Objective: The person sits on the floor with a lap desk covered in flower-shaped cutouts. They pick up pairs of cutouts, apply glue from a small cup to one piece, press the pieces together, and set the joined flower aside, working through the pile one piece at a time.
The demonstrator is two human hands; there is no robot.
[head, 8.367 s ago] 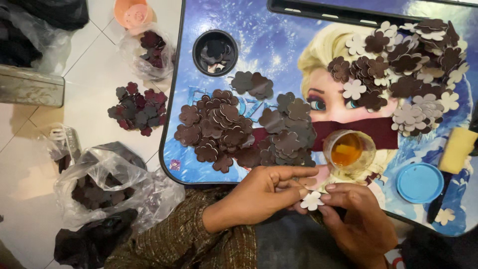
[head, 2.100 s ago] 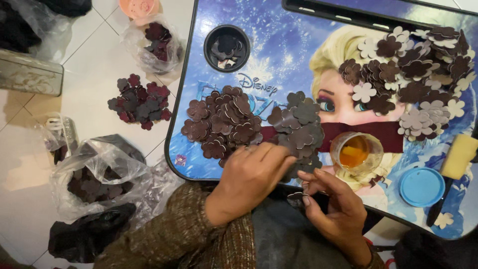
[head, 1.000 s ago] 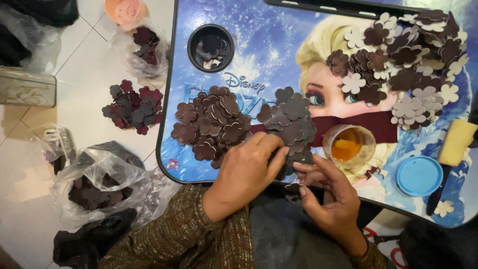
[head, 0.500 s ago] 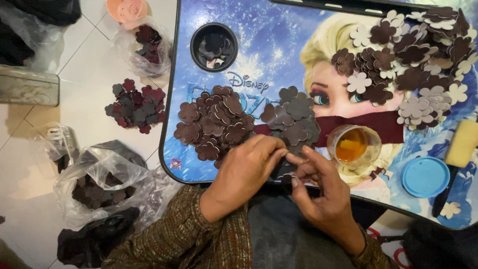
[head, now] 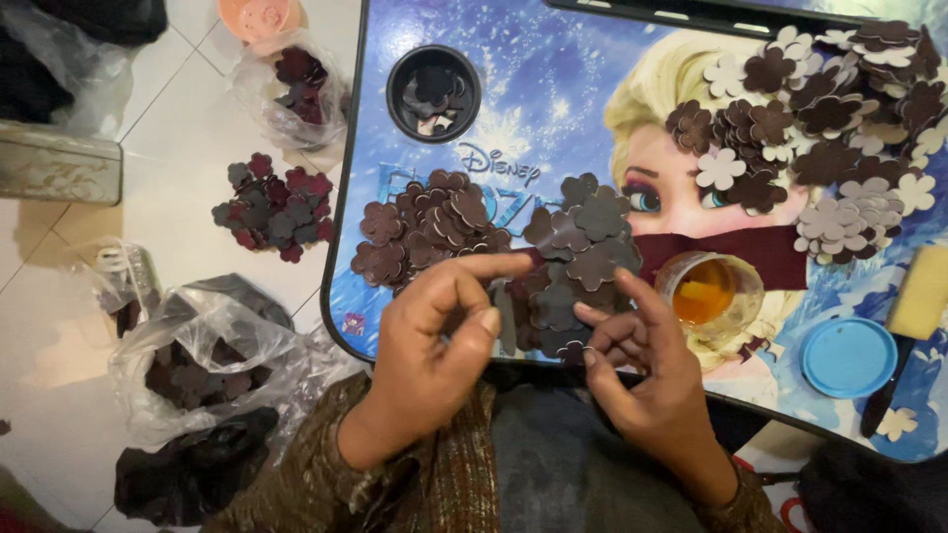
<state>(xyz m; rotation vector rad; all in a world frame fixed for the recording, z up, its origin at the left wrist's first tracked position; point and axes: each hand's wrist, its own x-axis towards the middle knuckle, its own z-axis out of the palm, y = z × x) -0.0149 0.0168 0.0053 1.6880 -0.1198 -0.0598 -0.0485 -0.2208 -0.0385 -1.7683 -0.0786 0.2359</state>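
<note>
Two hands — left hand [head: 434,326], right hand [head: 637,370] — fingers pinching one brown flower cutout [head: 553,311], two piles behind.

Indoor light, even, moderately bright, coming from above. Glossy printed tabletop [head: 553,109] shows soft pale sheen in upper middle, no hard glare. White tiled floor [head: 188,128] at left bright, close to washed out. Clear plastic bag [head: 212,345] carries small white highlights on creases. Shadows soft and short under left hand [head: 434,341] and right hand [head: 642,370]. Dark corners at lower left and lower right lose detail. Focus fair at centre; slight motion softness on fingers [head: 494,265]. Mild wide-angle bending toward frame edges.
</note>
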